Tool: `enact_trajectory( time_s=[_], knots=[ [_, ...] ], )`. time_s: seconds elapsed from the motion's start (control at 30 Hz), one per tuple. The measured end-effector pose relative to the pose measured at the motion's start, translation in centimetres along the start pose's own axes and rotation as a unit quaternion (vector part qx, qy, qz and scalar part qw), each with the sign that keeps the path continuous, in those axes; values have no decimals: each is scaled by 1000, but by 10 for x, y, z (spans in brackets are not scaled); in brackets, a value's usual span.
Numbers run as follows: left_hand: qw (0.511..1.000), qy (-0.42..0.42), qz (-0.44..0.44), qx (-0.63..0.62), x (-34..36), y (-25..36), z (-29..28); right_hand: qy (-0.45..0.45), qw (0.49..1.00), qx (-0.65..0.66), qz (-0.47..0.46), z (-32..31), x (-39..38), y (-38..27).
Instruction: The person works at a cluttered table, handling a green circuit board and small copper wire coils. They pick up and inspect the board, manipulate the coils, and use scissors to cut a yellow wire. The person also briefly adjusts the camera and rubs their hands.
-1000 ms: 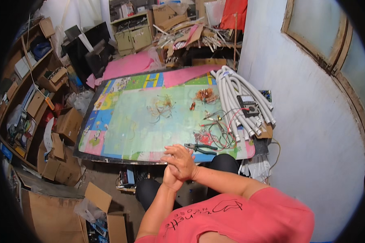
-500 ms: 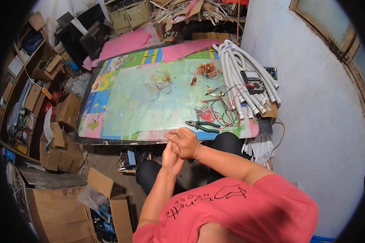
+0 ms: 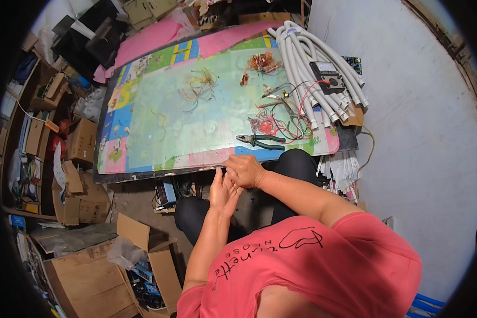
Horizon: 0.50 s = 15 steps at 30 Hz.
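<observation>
My left hand (image 3: 225, 194) is palm up just below the table's front edge, thumb apart and fingers extended, with nothing visible on the palm. Over its fingertips bends my right hand (image 3: 244, 170), back upward and fingers curled together; what they hold, if anything, is hidden. Just beyond the hands, on the clear-covered patterned mat (image 3: 143, 122), lie green-handled pliers (image 3: 259, 140). Behind the pliers is a tangle of red and white wires (image 3: 264, 125), with another pair of pliers (image 3: 291, 114) beside it. Thin loose wires (image 3: 199, 90) lie mid-table, and copper wire (image 3: 262, 62) is heaped farther back.
A bundle of grey hoses (image 3: 318, 74) covers the table's right side, with a black multimeter (image 3: 327, 77) and its leads on top. The wall (image 3: 408, 132) stands close on the right. Cardboard boxes (image 3: 85, 199) and shelves crowd the left; an open box (image 3: 161, 270) sits lower left.
My hands have separated slightly from their clasp; the left palm has opened, while the right stays over its fingertips. The view has shifted, so the table sits higher in the picture.
</observation>
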<state>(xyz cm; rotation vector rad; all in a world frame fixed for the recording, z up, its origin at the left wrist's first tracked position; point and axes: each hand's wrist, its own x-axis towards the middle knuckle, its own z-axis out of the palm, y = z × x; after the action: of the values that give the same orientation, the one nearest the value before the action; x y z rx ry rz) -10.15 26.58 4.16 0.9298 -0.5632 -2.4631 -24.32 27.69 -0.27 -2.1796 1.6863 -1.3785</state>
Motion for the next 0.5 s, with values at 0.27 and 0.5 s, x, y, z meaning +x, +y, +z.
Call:
enact_trajectory(
  time_s=[0.27,0.5],
  knots=[
    [999,-16,-11,-32,21,24,-12,-171,958,-62,223,6,5,56],
    [1000,-14,27,3,68,77,-25,-297,871,-269,283,-28,-6,126]
  ],
)
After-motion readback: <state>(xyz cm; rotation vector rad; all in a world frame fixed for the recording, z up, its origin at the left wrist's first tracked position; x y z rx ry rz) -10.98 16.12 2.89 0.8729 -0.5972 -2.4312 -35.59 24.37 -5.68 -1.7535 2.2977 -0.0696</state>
